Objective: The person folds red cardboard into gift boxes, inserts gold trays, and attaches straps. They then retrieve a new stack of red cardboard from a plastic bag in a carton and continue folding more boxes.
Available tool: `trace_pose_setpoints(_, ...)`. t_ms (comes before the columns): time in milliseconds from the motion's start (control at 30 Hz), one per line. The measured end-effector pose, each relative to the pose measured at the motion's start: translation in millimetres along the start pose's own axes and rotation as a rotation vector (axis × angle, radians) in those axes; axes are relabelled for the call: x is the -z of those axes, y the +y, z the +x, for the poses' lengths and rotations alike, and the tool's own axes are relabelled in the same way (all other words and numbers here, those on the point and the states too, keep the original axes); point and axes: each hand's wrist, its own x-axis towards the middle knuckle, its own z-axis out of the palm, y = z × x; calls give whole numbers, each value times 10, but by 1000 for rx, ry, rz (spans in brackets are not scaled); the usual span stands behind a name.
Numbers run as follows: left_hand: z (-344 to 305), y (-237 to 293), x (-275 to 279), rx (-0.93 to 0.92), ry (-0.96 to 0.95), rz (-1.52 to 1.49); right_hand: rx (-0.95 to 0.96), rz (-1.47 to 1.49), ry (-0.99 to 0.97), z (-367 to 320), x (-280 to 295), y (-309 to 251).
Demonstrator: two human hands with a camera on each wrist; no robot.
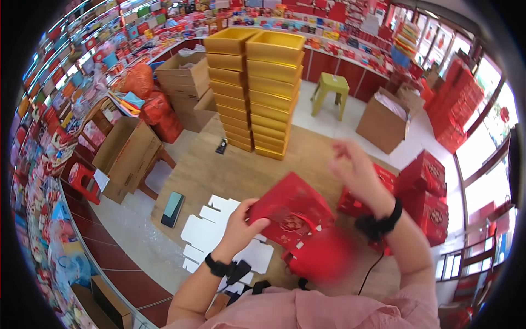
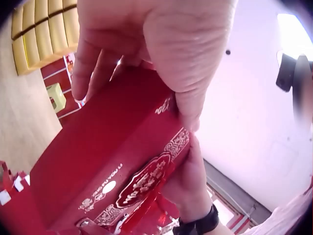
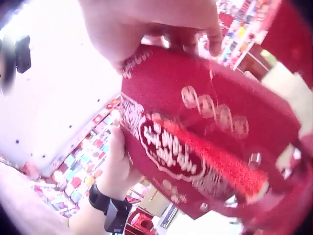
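A red box [image 1: 290, 211] with pale printed patterns is tilted above the wooden table, gripped at its left side by my left hand [image 1: 241, 233]. The left wrist view has the left thumb along an edge of the red box [image 2: 107, 132]. My right hand [image 1: 350, 170] is raised beyond the box's right side, its fingers bent and blurred. Across the box [image 3: 215, 98] in the right wrist view runs a blurred red strip [image 3: 215, 156]; whether the right fingers pinch anything is unclear. Another red item [image 1: 323, 255] is blurred below the box.
Two tall stacks of gold trays [image 1: 274, 93] stand at the table's back. White cut-out sheets [image 1: 205, 230] and a phone [image 1: 172, 209] lie at the left. Several red boxes [image 1: 430, 214] are at the right. A green stool [image 1: 332, 85] and cardboard cartons [image 1: 383, 120] stand beyond.
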Motion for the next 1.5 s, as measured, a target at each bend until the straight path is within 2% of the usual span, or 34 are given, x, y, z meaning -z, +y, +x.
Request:
trace_pose_setpoints(67, -145, -260, 342, 71, 134, -352, -24, 55, 10, 893, 6, -40)
trace_pose_setpoints(100, -241, -280, 462, 125, 165, -595, 28, -36, 71, 1307, -39, -47)
trace_pose_setpoints(133, -322, -200, 539, 125, 201, -658, 80, -124, 130, 1693, -100, -71)
trace_pose_setpoints(167, -389, -136, 622, 127, 239, -719, -82, -189, 84, 1993, -115, -169)
trace_pose_setpoints(200, -418, -141, 725, 121, 262, -718, -93, -287, 122, 2264, -192, -45)
trace_pose_setpoints(300, -545, -204, 988, 105, 298, -639, 108, -403, 278, 2553, -314, 316)
trace_pose_setpoints(367, -538, -318, 1098, 78, 235, -720, 137, -299, 351, 2362, -165, 271)
trace_pose_setpoints(400, -512, -225, 1040, 107, 323, -723, 138, -201, 329, 2116, -77, 118)
trace_pose_setpoints(433, -497, -211, 1045, 120, 319, -726, 141, -107, 315, 1785, 30, -66)
trace_pose_setpoints(500, -442, -196, 1007, 127, 217, -743, 129, -108, 261, 1088, 239, -318)
trace_pose_setpoints(567, -354, -168, 888, 159, 210, -755, 133, -167, 172, 331, 417, -302)
trace_pose_setpoints(633, -301, -185, 779, 139, 117, -780, 159, -340, 69, -299, 580, -475)
trace_pose_setpoints(700, -249, -230, 614, 176, 98, -736, 263, -476, -77, -715, 778, -686)
trace_pose_setpoints(767, -207, -225, 435, 156, 77, -548, 287, -331, -81, -1152, 893, -746)
trace_pose_setpoints(833, -197, -162, 213, 177, 53, -509, 353, -218, -178, -1433, 918, -799)
trace_pose_setpoints(933, -201, -89, -19, 207, 30, -478, 283, -326, -196, -1783, 1033, -800)
trace_pose_setpoints(1000, -224, -46, -58, 228, -27, -423, 99, -631, -196, -2014, 1038, -647)
trace_pose_setpoints(1133, -272, 82, -176, 261, -76, -366, 20, -590, -168, -2287, 1099, -665)
trace_pose_setpoints(1233, -297, 173, -264, 259, -106, -288, 41, -519, -119, -2409, 1119, -687)
trace_pose_setpoints(1333, -316, 261, -356, 209, -106, -154, 93, -515, -161, -2491, 1080, -707)
trace_pose_setpoints(1500, -339, 302, -406, 264, -235, -147, 122, -527, 13, -2568, 1045, -611)
